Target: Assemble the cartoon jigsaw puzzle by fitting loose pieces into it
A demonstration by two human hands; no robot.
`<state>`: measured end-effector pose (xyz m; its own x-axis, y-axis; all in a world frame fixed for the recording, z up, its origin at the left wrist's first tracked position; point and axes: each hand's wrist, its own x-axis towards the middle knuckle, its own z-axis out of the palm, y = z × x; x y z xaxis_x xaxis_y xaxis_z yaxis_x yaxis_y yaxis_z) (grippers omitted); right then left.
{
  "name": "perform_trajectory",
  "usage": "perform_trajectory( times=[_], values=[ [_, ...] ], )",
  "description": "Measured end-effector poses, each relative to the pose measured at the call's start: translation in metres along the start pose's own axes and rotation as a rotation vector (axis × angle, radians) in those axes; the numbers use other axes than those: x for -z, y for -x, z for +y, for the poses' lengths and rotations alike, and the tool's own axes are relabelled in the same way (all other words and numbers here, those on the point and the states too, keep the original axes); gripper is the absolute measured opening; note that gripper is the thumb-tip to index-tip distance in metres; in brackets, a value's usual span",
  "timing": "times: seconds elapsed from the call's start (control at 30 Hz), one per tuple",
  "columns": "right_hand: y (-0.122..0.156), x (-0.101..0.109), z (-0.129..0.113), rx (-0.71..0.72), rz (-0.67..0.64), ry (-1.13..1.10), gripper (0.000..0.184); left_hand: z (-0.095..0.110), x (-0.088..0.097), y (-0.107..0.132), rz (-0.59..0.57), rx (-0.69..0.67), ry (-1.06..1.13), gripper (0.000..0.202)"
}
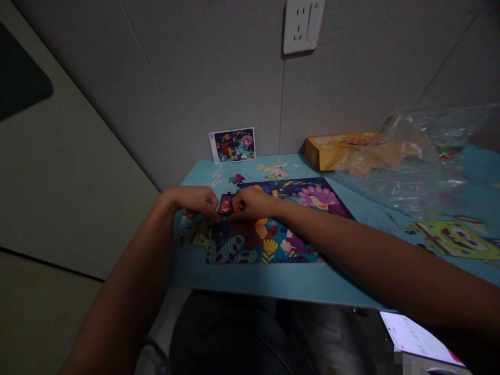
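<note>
A colourful, mostly assembled jigsaw puzzle lies flat on the blue tabletop. At its left edge, a dark jigsaw piece with a red figure shows between my two hands. My left hand is closed, its fingers curled and its fingertips down at the lower left of this piece. From the other side comes my right hand, closed too, with thumb and finger at the piece's lower right. The fingers partly cover the piece's edges, so how it fits is hidden. Just beyond the puzzle's upper left corner sits a loose jigsaw piece.
A picture card of the same design leans against the wall. Towards the back right are a yellow box and a crumpled clear plastic bag. Cartoon figures decorate the blue table. Below its front edge, a lit phone shows.
</note>
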<state>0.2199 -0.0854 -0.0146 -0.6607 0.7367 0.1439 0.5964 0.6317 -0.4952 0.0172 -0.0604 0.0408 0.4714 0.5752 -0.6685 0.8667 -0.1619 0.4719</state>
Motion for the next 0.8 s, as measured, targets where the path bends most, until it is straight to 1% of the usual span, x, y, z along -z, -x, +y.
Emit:
perform_trajectory(
  times=[0.2, 0.33, 0.43, 0.5, 0.63, 0.7, 0.8],
  values=[
    [-0.001, 0.0, -0.001, -0.004, -0.004, 0.005, 0.036, -0.007, -0.001, -0.008, -0.078, 0.039, -0.045, 0.033],
    [-0.002, -0.001, 0.002, 0.012, 0.002, 0.013, 0.034, -0.008, -0.001, -0.012, -0.036, 0.007, -0.063, 0.035],
    [-0.001, -0.001, 0.002, 0.03, 0.018, 0.043, 0.034, -0.007, -0.001, -0.012, -0.033, -0.004, -0.095, 0.036],
    [0.001, -0.003, -0.002, 0.075, 0.038, 0.073, 0.034, -0.006, -0.001, -0.012, -0.047, -0.003, -0.114, 0.037],
    [0.005, -0.011, -0.017, 0.277, 0.035, 0.111, 0.034, -0.006, -0.001, -0.012, -0.056, -0.009, -0.146, 0.032],
    [0.005, -0.014, -0.025, 0.307, 0.006, 0.129, 0.034, -0.007, 0.0, -0.014, -0.014, -0.034, -0.137, 0.031],
    [0.005, -0.013, -0.032, 0.266, -0.02, 0.169, 0.038, -0.009, 0.001, -0.017, 0.1, -0.053, -0.094, 0.031]
  ],
)
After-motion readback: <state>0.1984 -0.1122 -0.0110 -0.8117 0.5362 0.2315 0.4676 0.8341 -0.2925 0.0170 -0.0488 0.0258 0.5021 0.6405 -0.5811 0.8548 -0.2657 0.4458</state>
